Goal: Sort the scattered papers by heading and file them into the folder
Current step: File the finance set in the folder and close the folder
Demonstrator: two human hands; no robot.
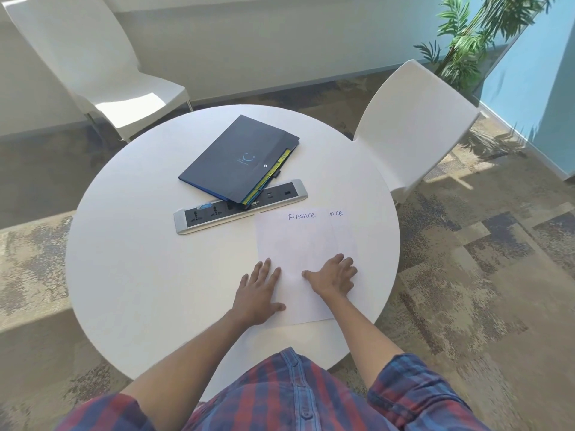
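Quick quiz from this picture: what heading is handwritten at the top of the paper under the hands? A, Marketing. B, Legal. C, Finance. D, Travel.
C: the top paper, pressed flat by the left hand and right hand, reads "Finance" in blue ink, and the letters "nce" peek out beside it, apparently from a sheet underneath.

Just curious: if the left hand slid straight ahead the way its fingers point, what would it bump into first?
Probably the grey power strip set in the round white table; the left hand points up toward it, bare tabletop between.

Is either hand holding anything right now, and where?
Nothing gripped. Left hand and right hand press flat on the papers' near half.
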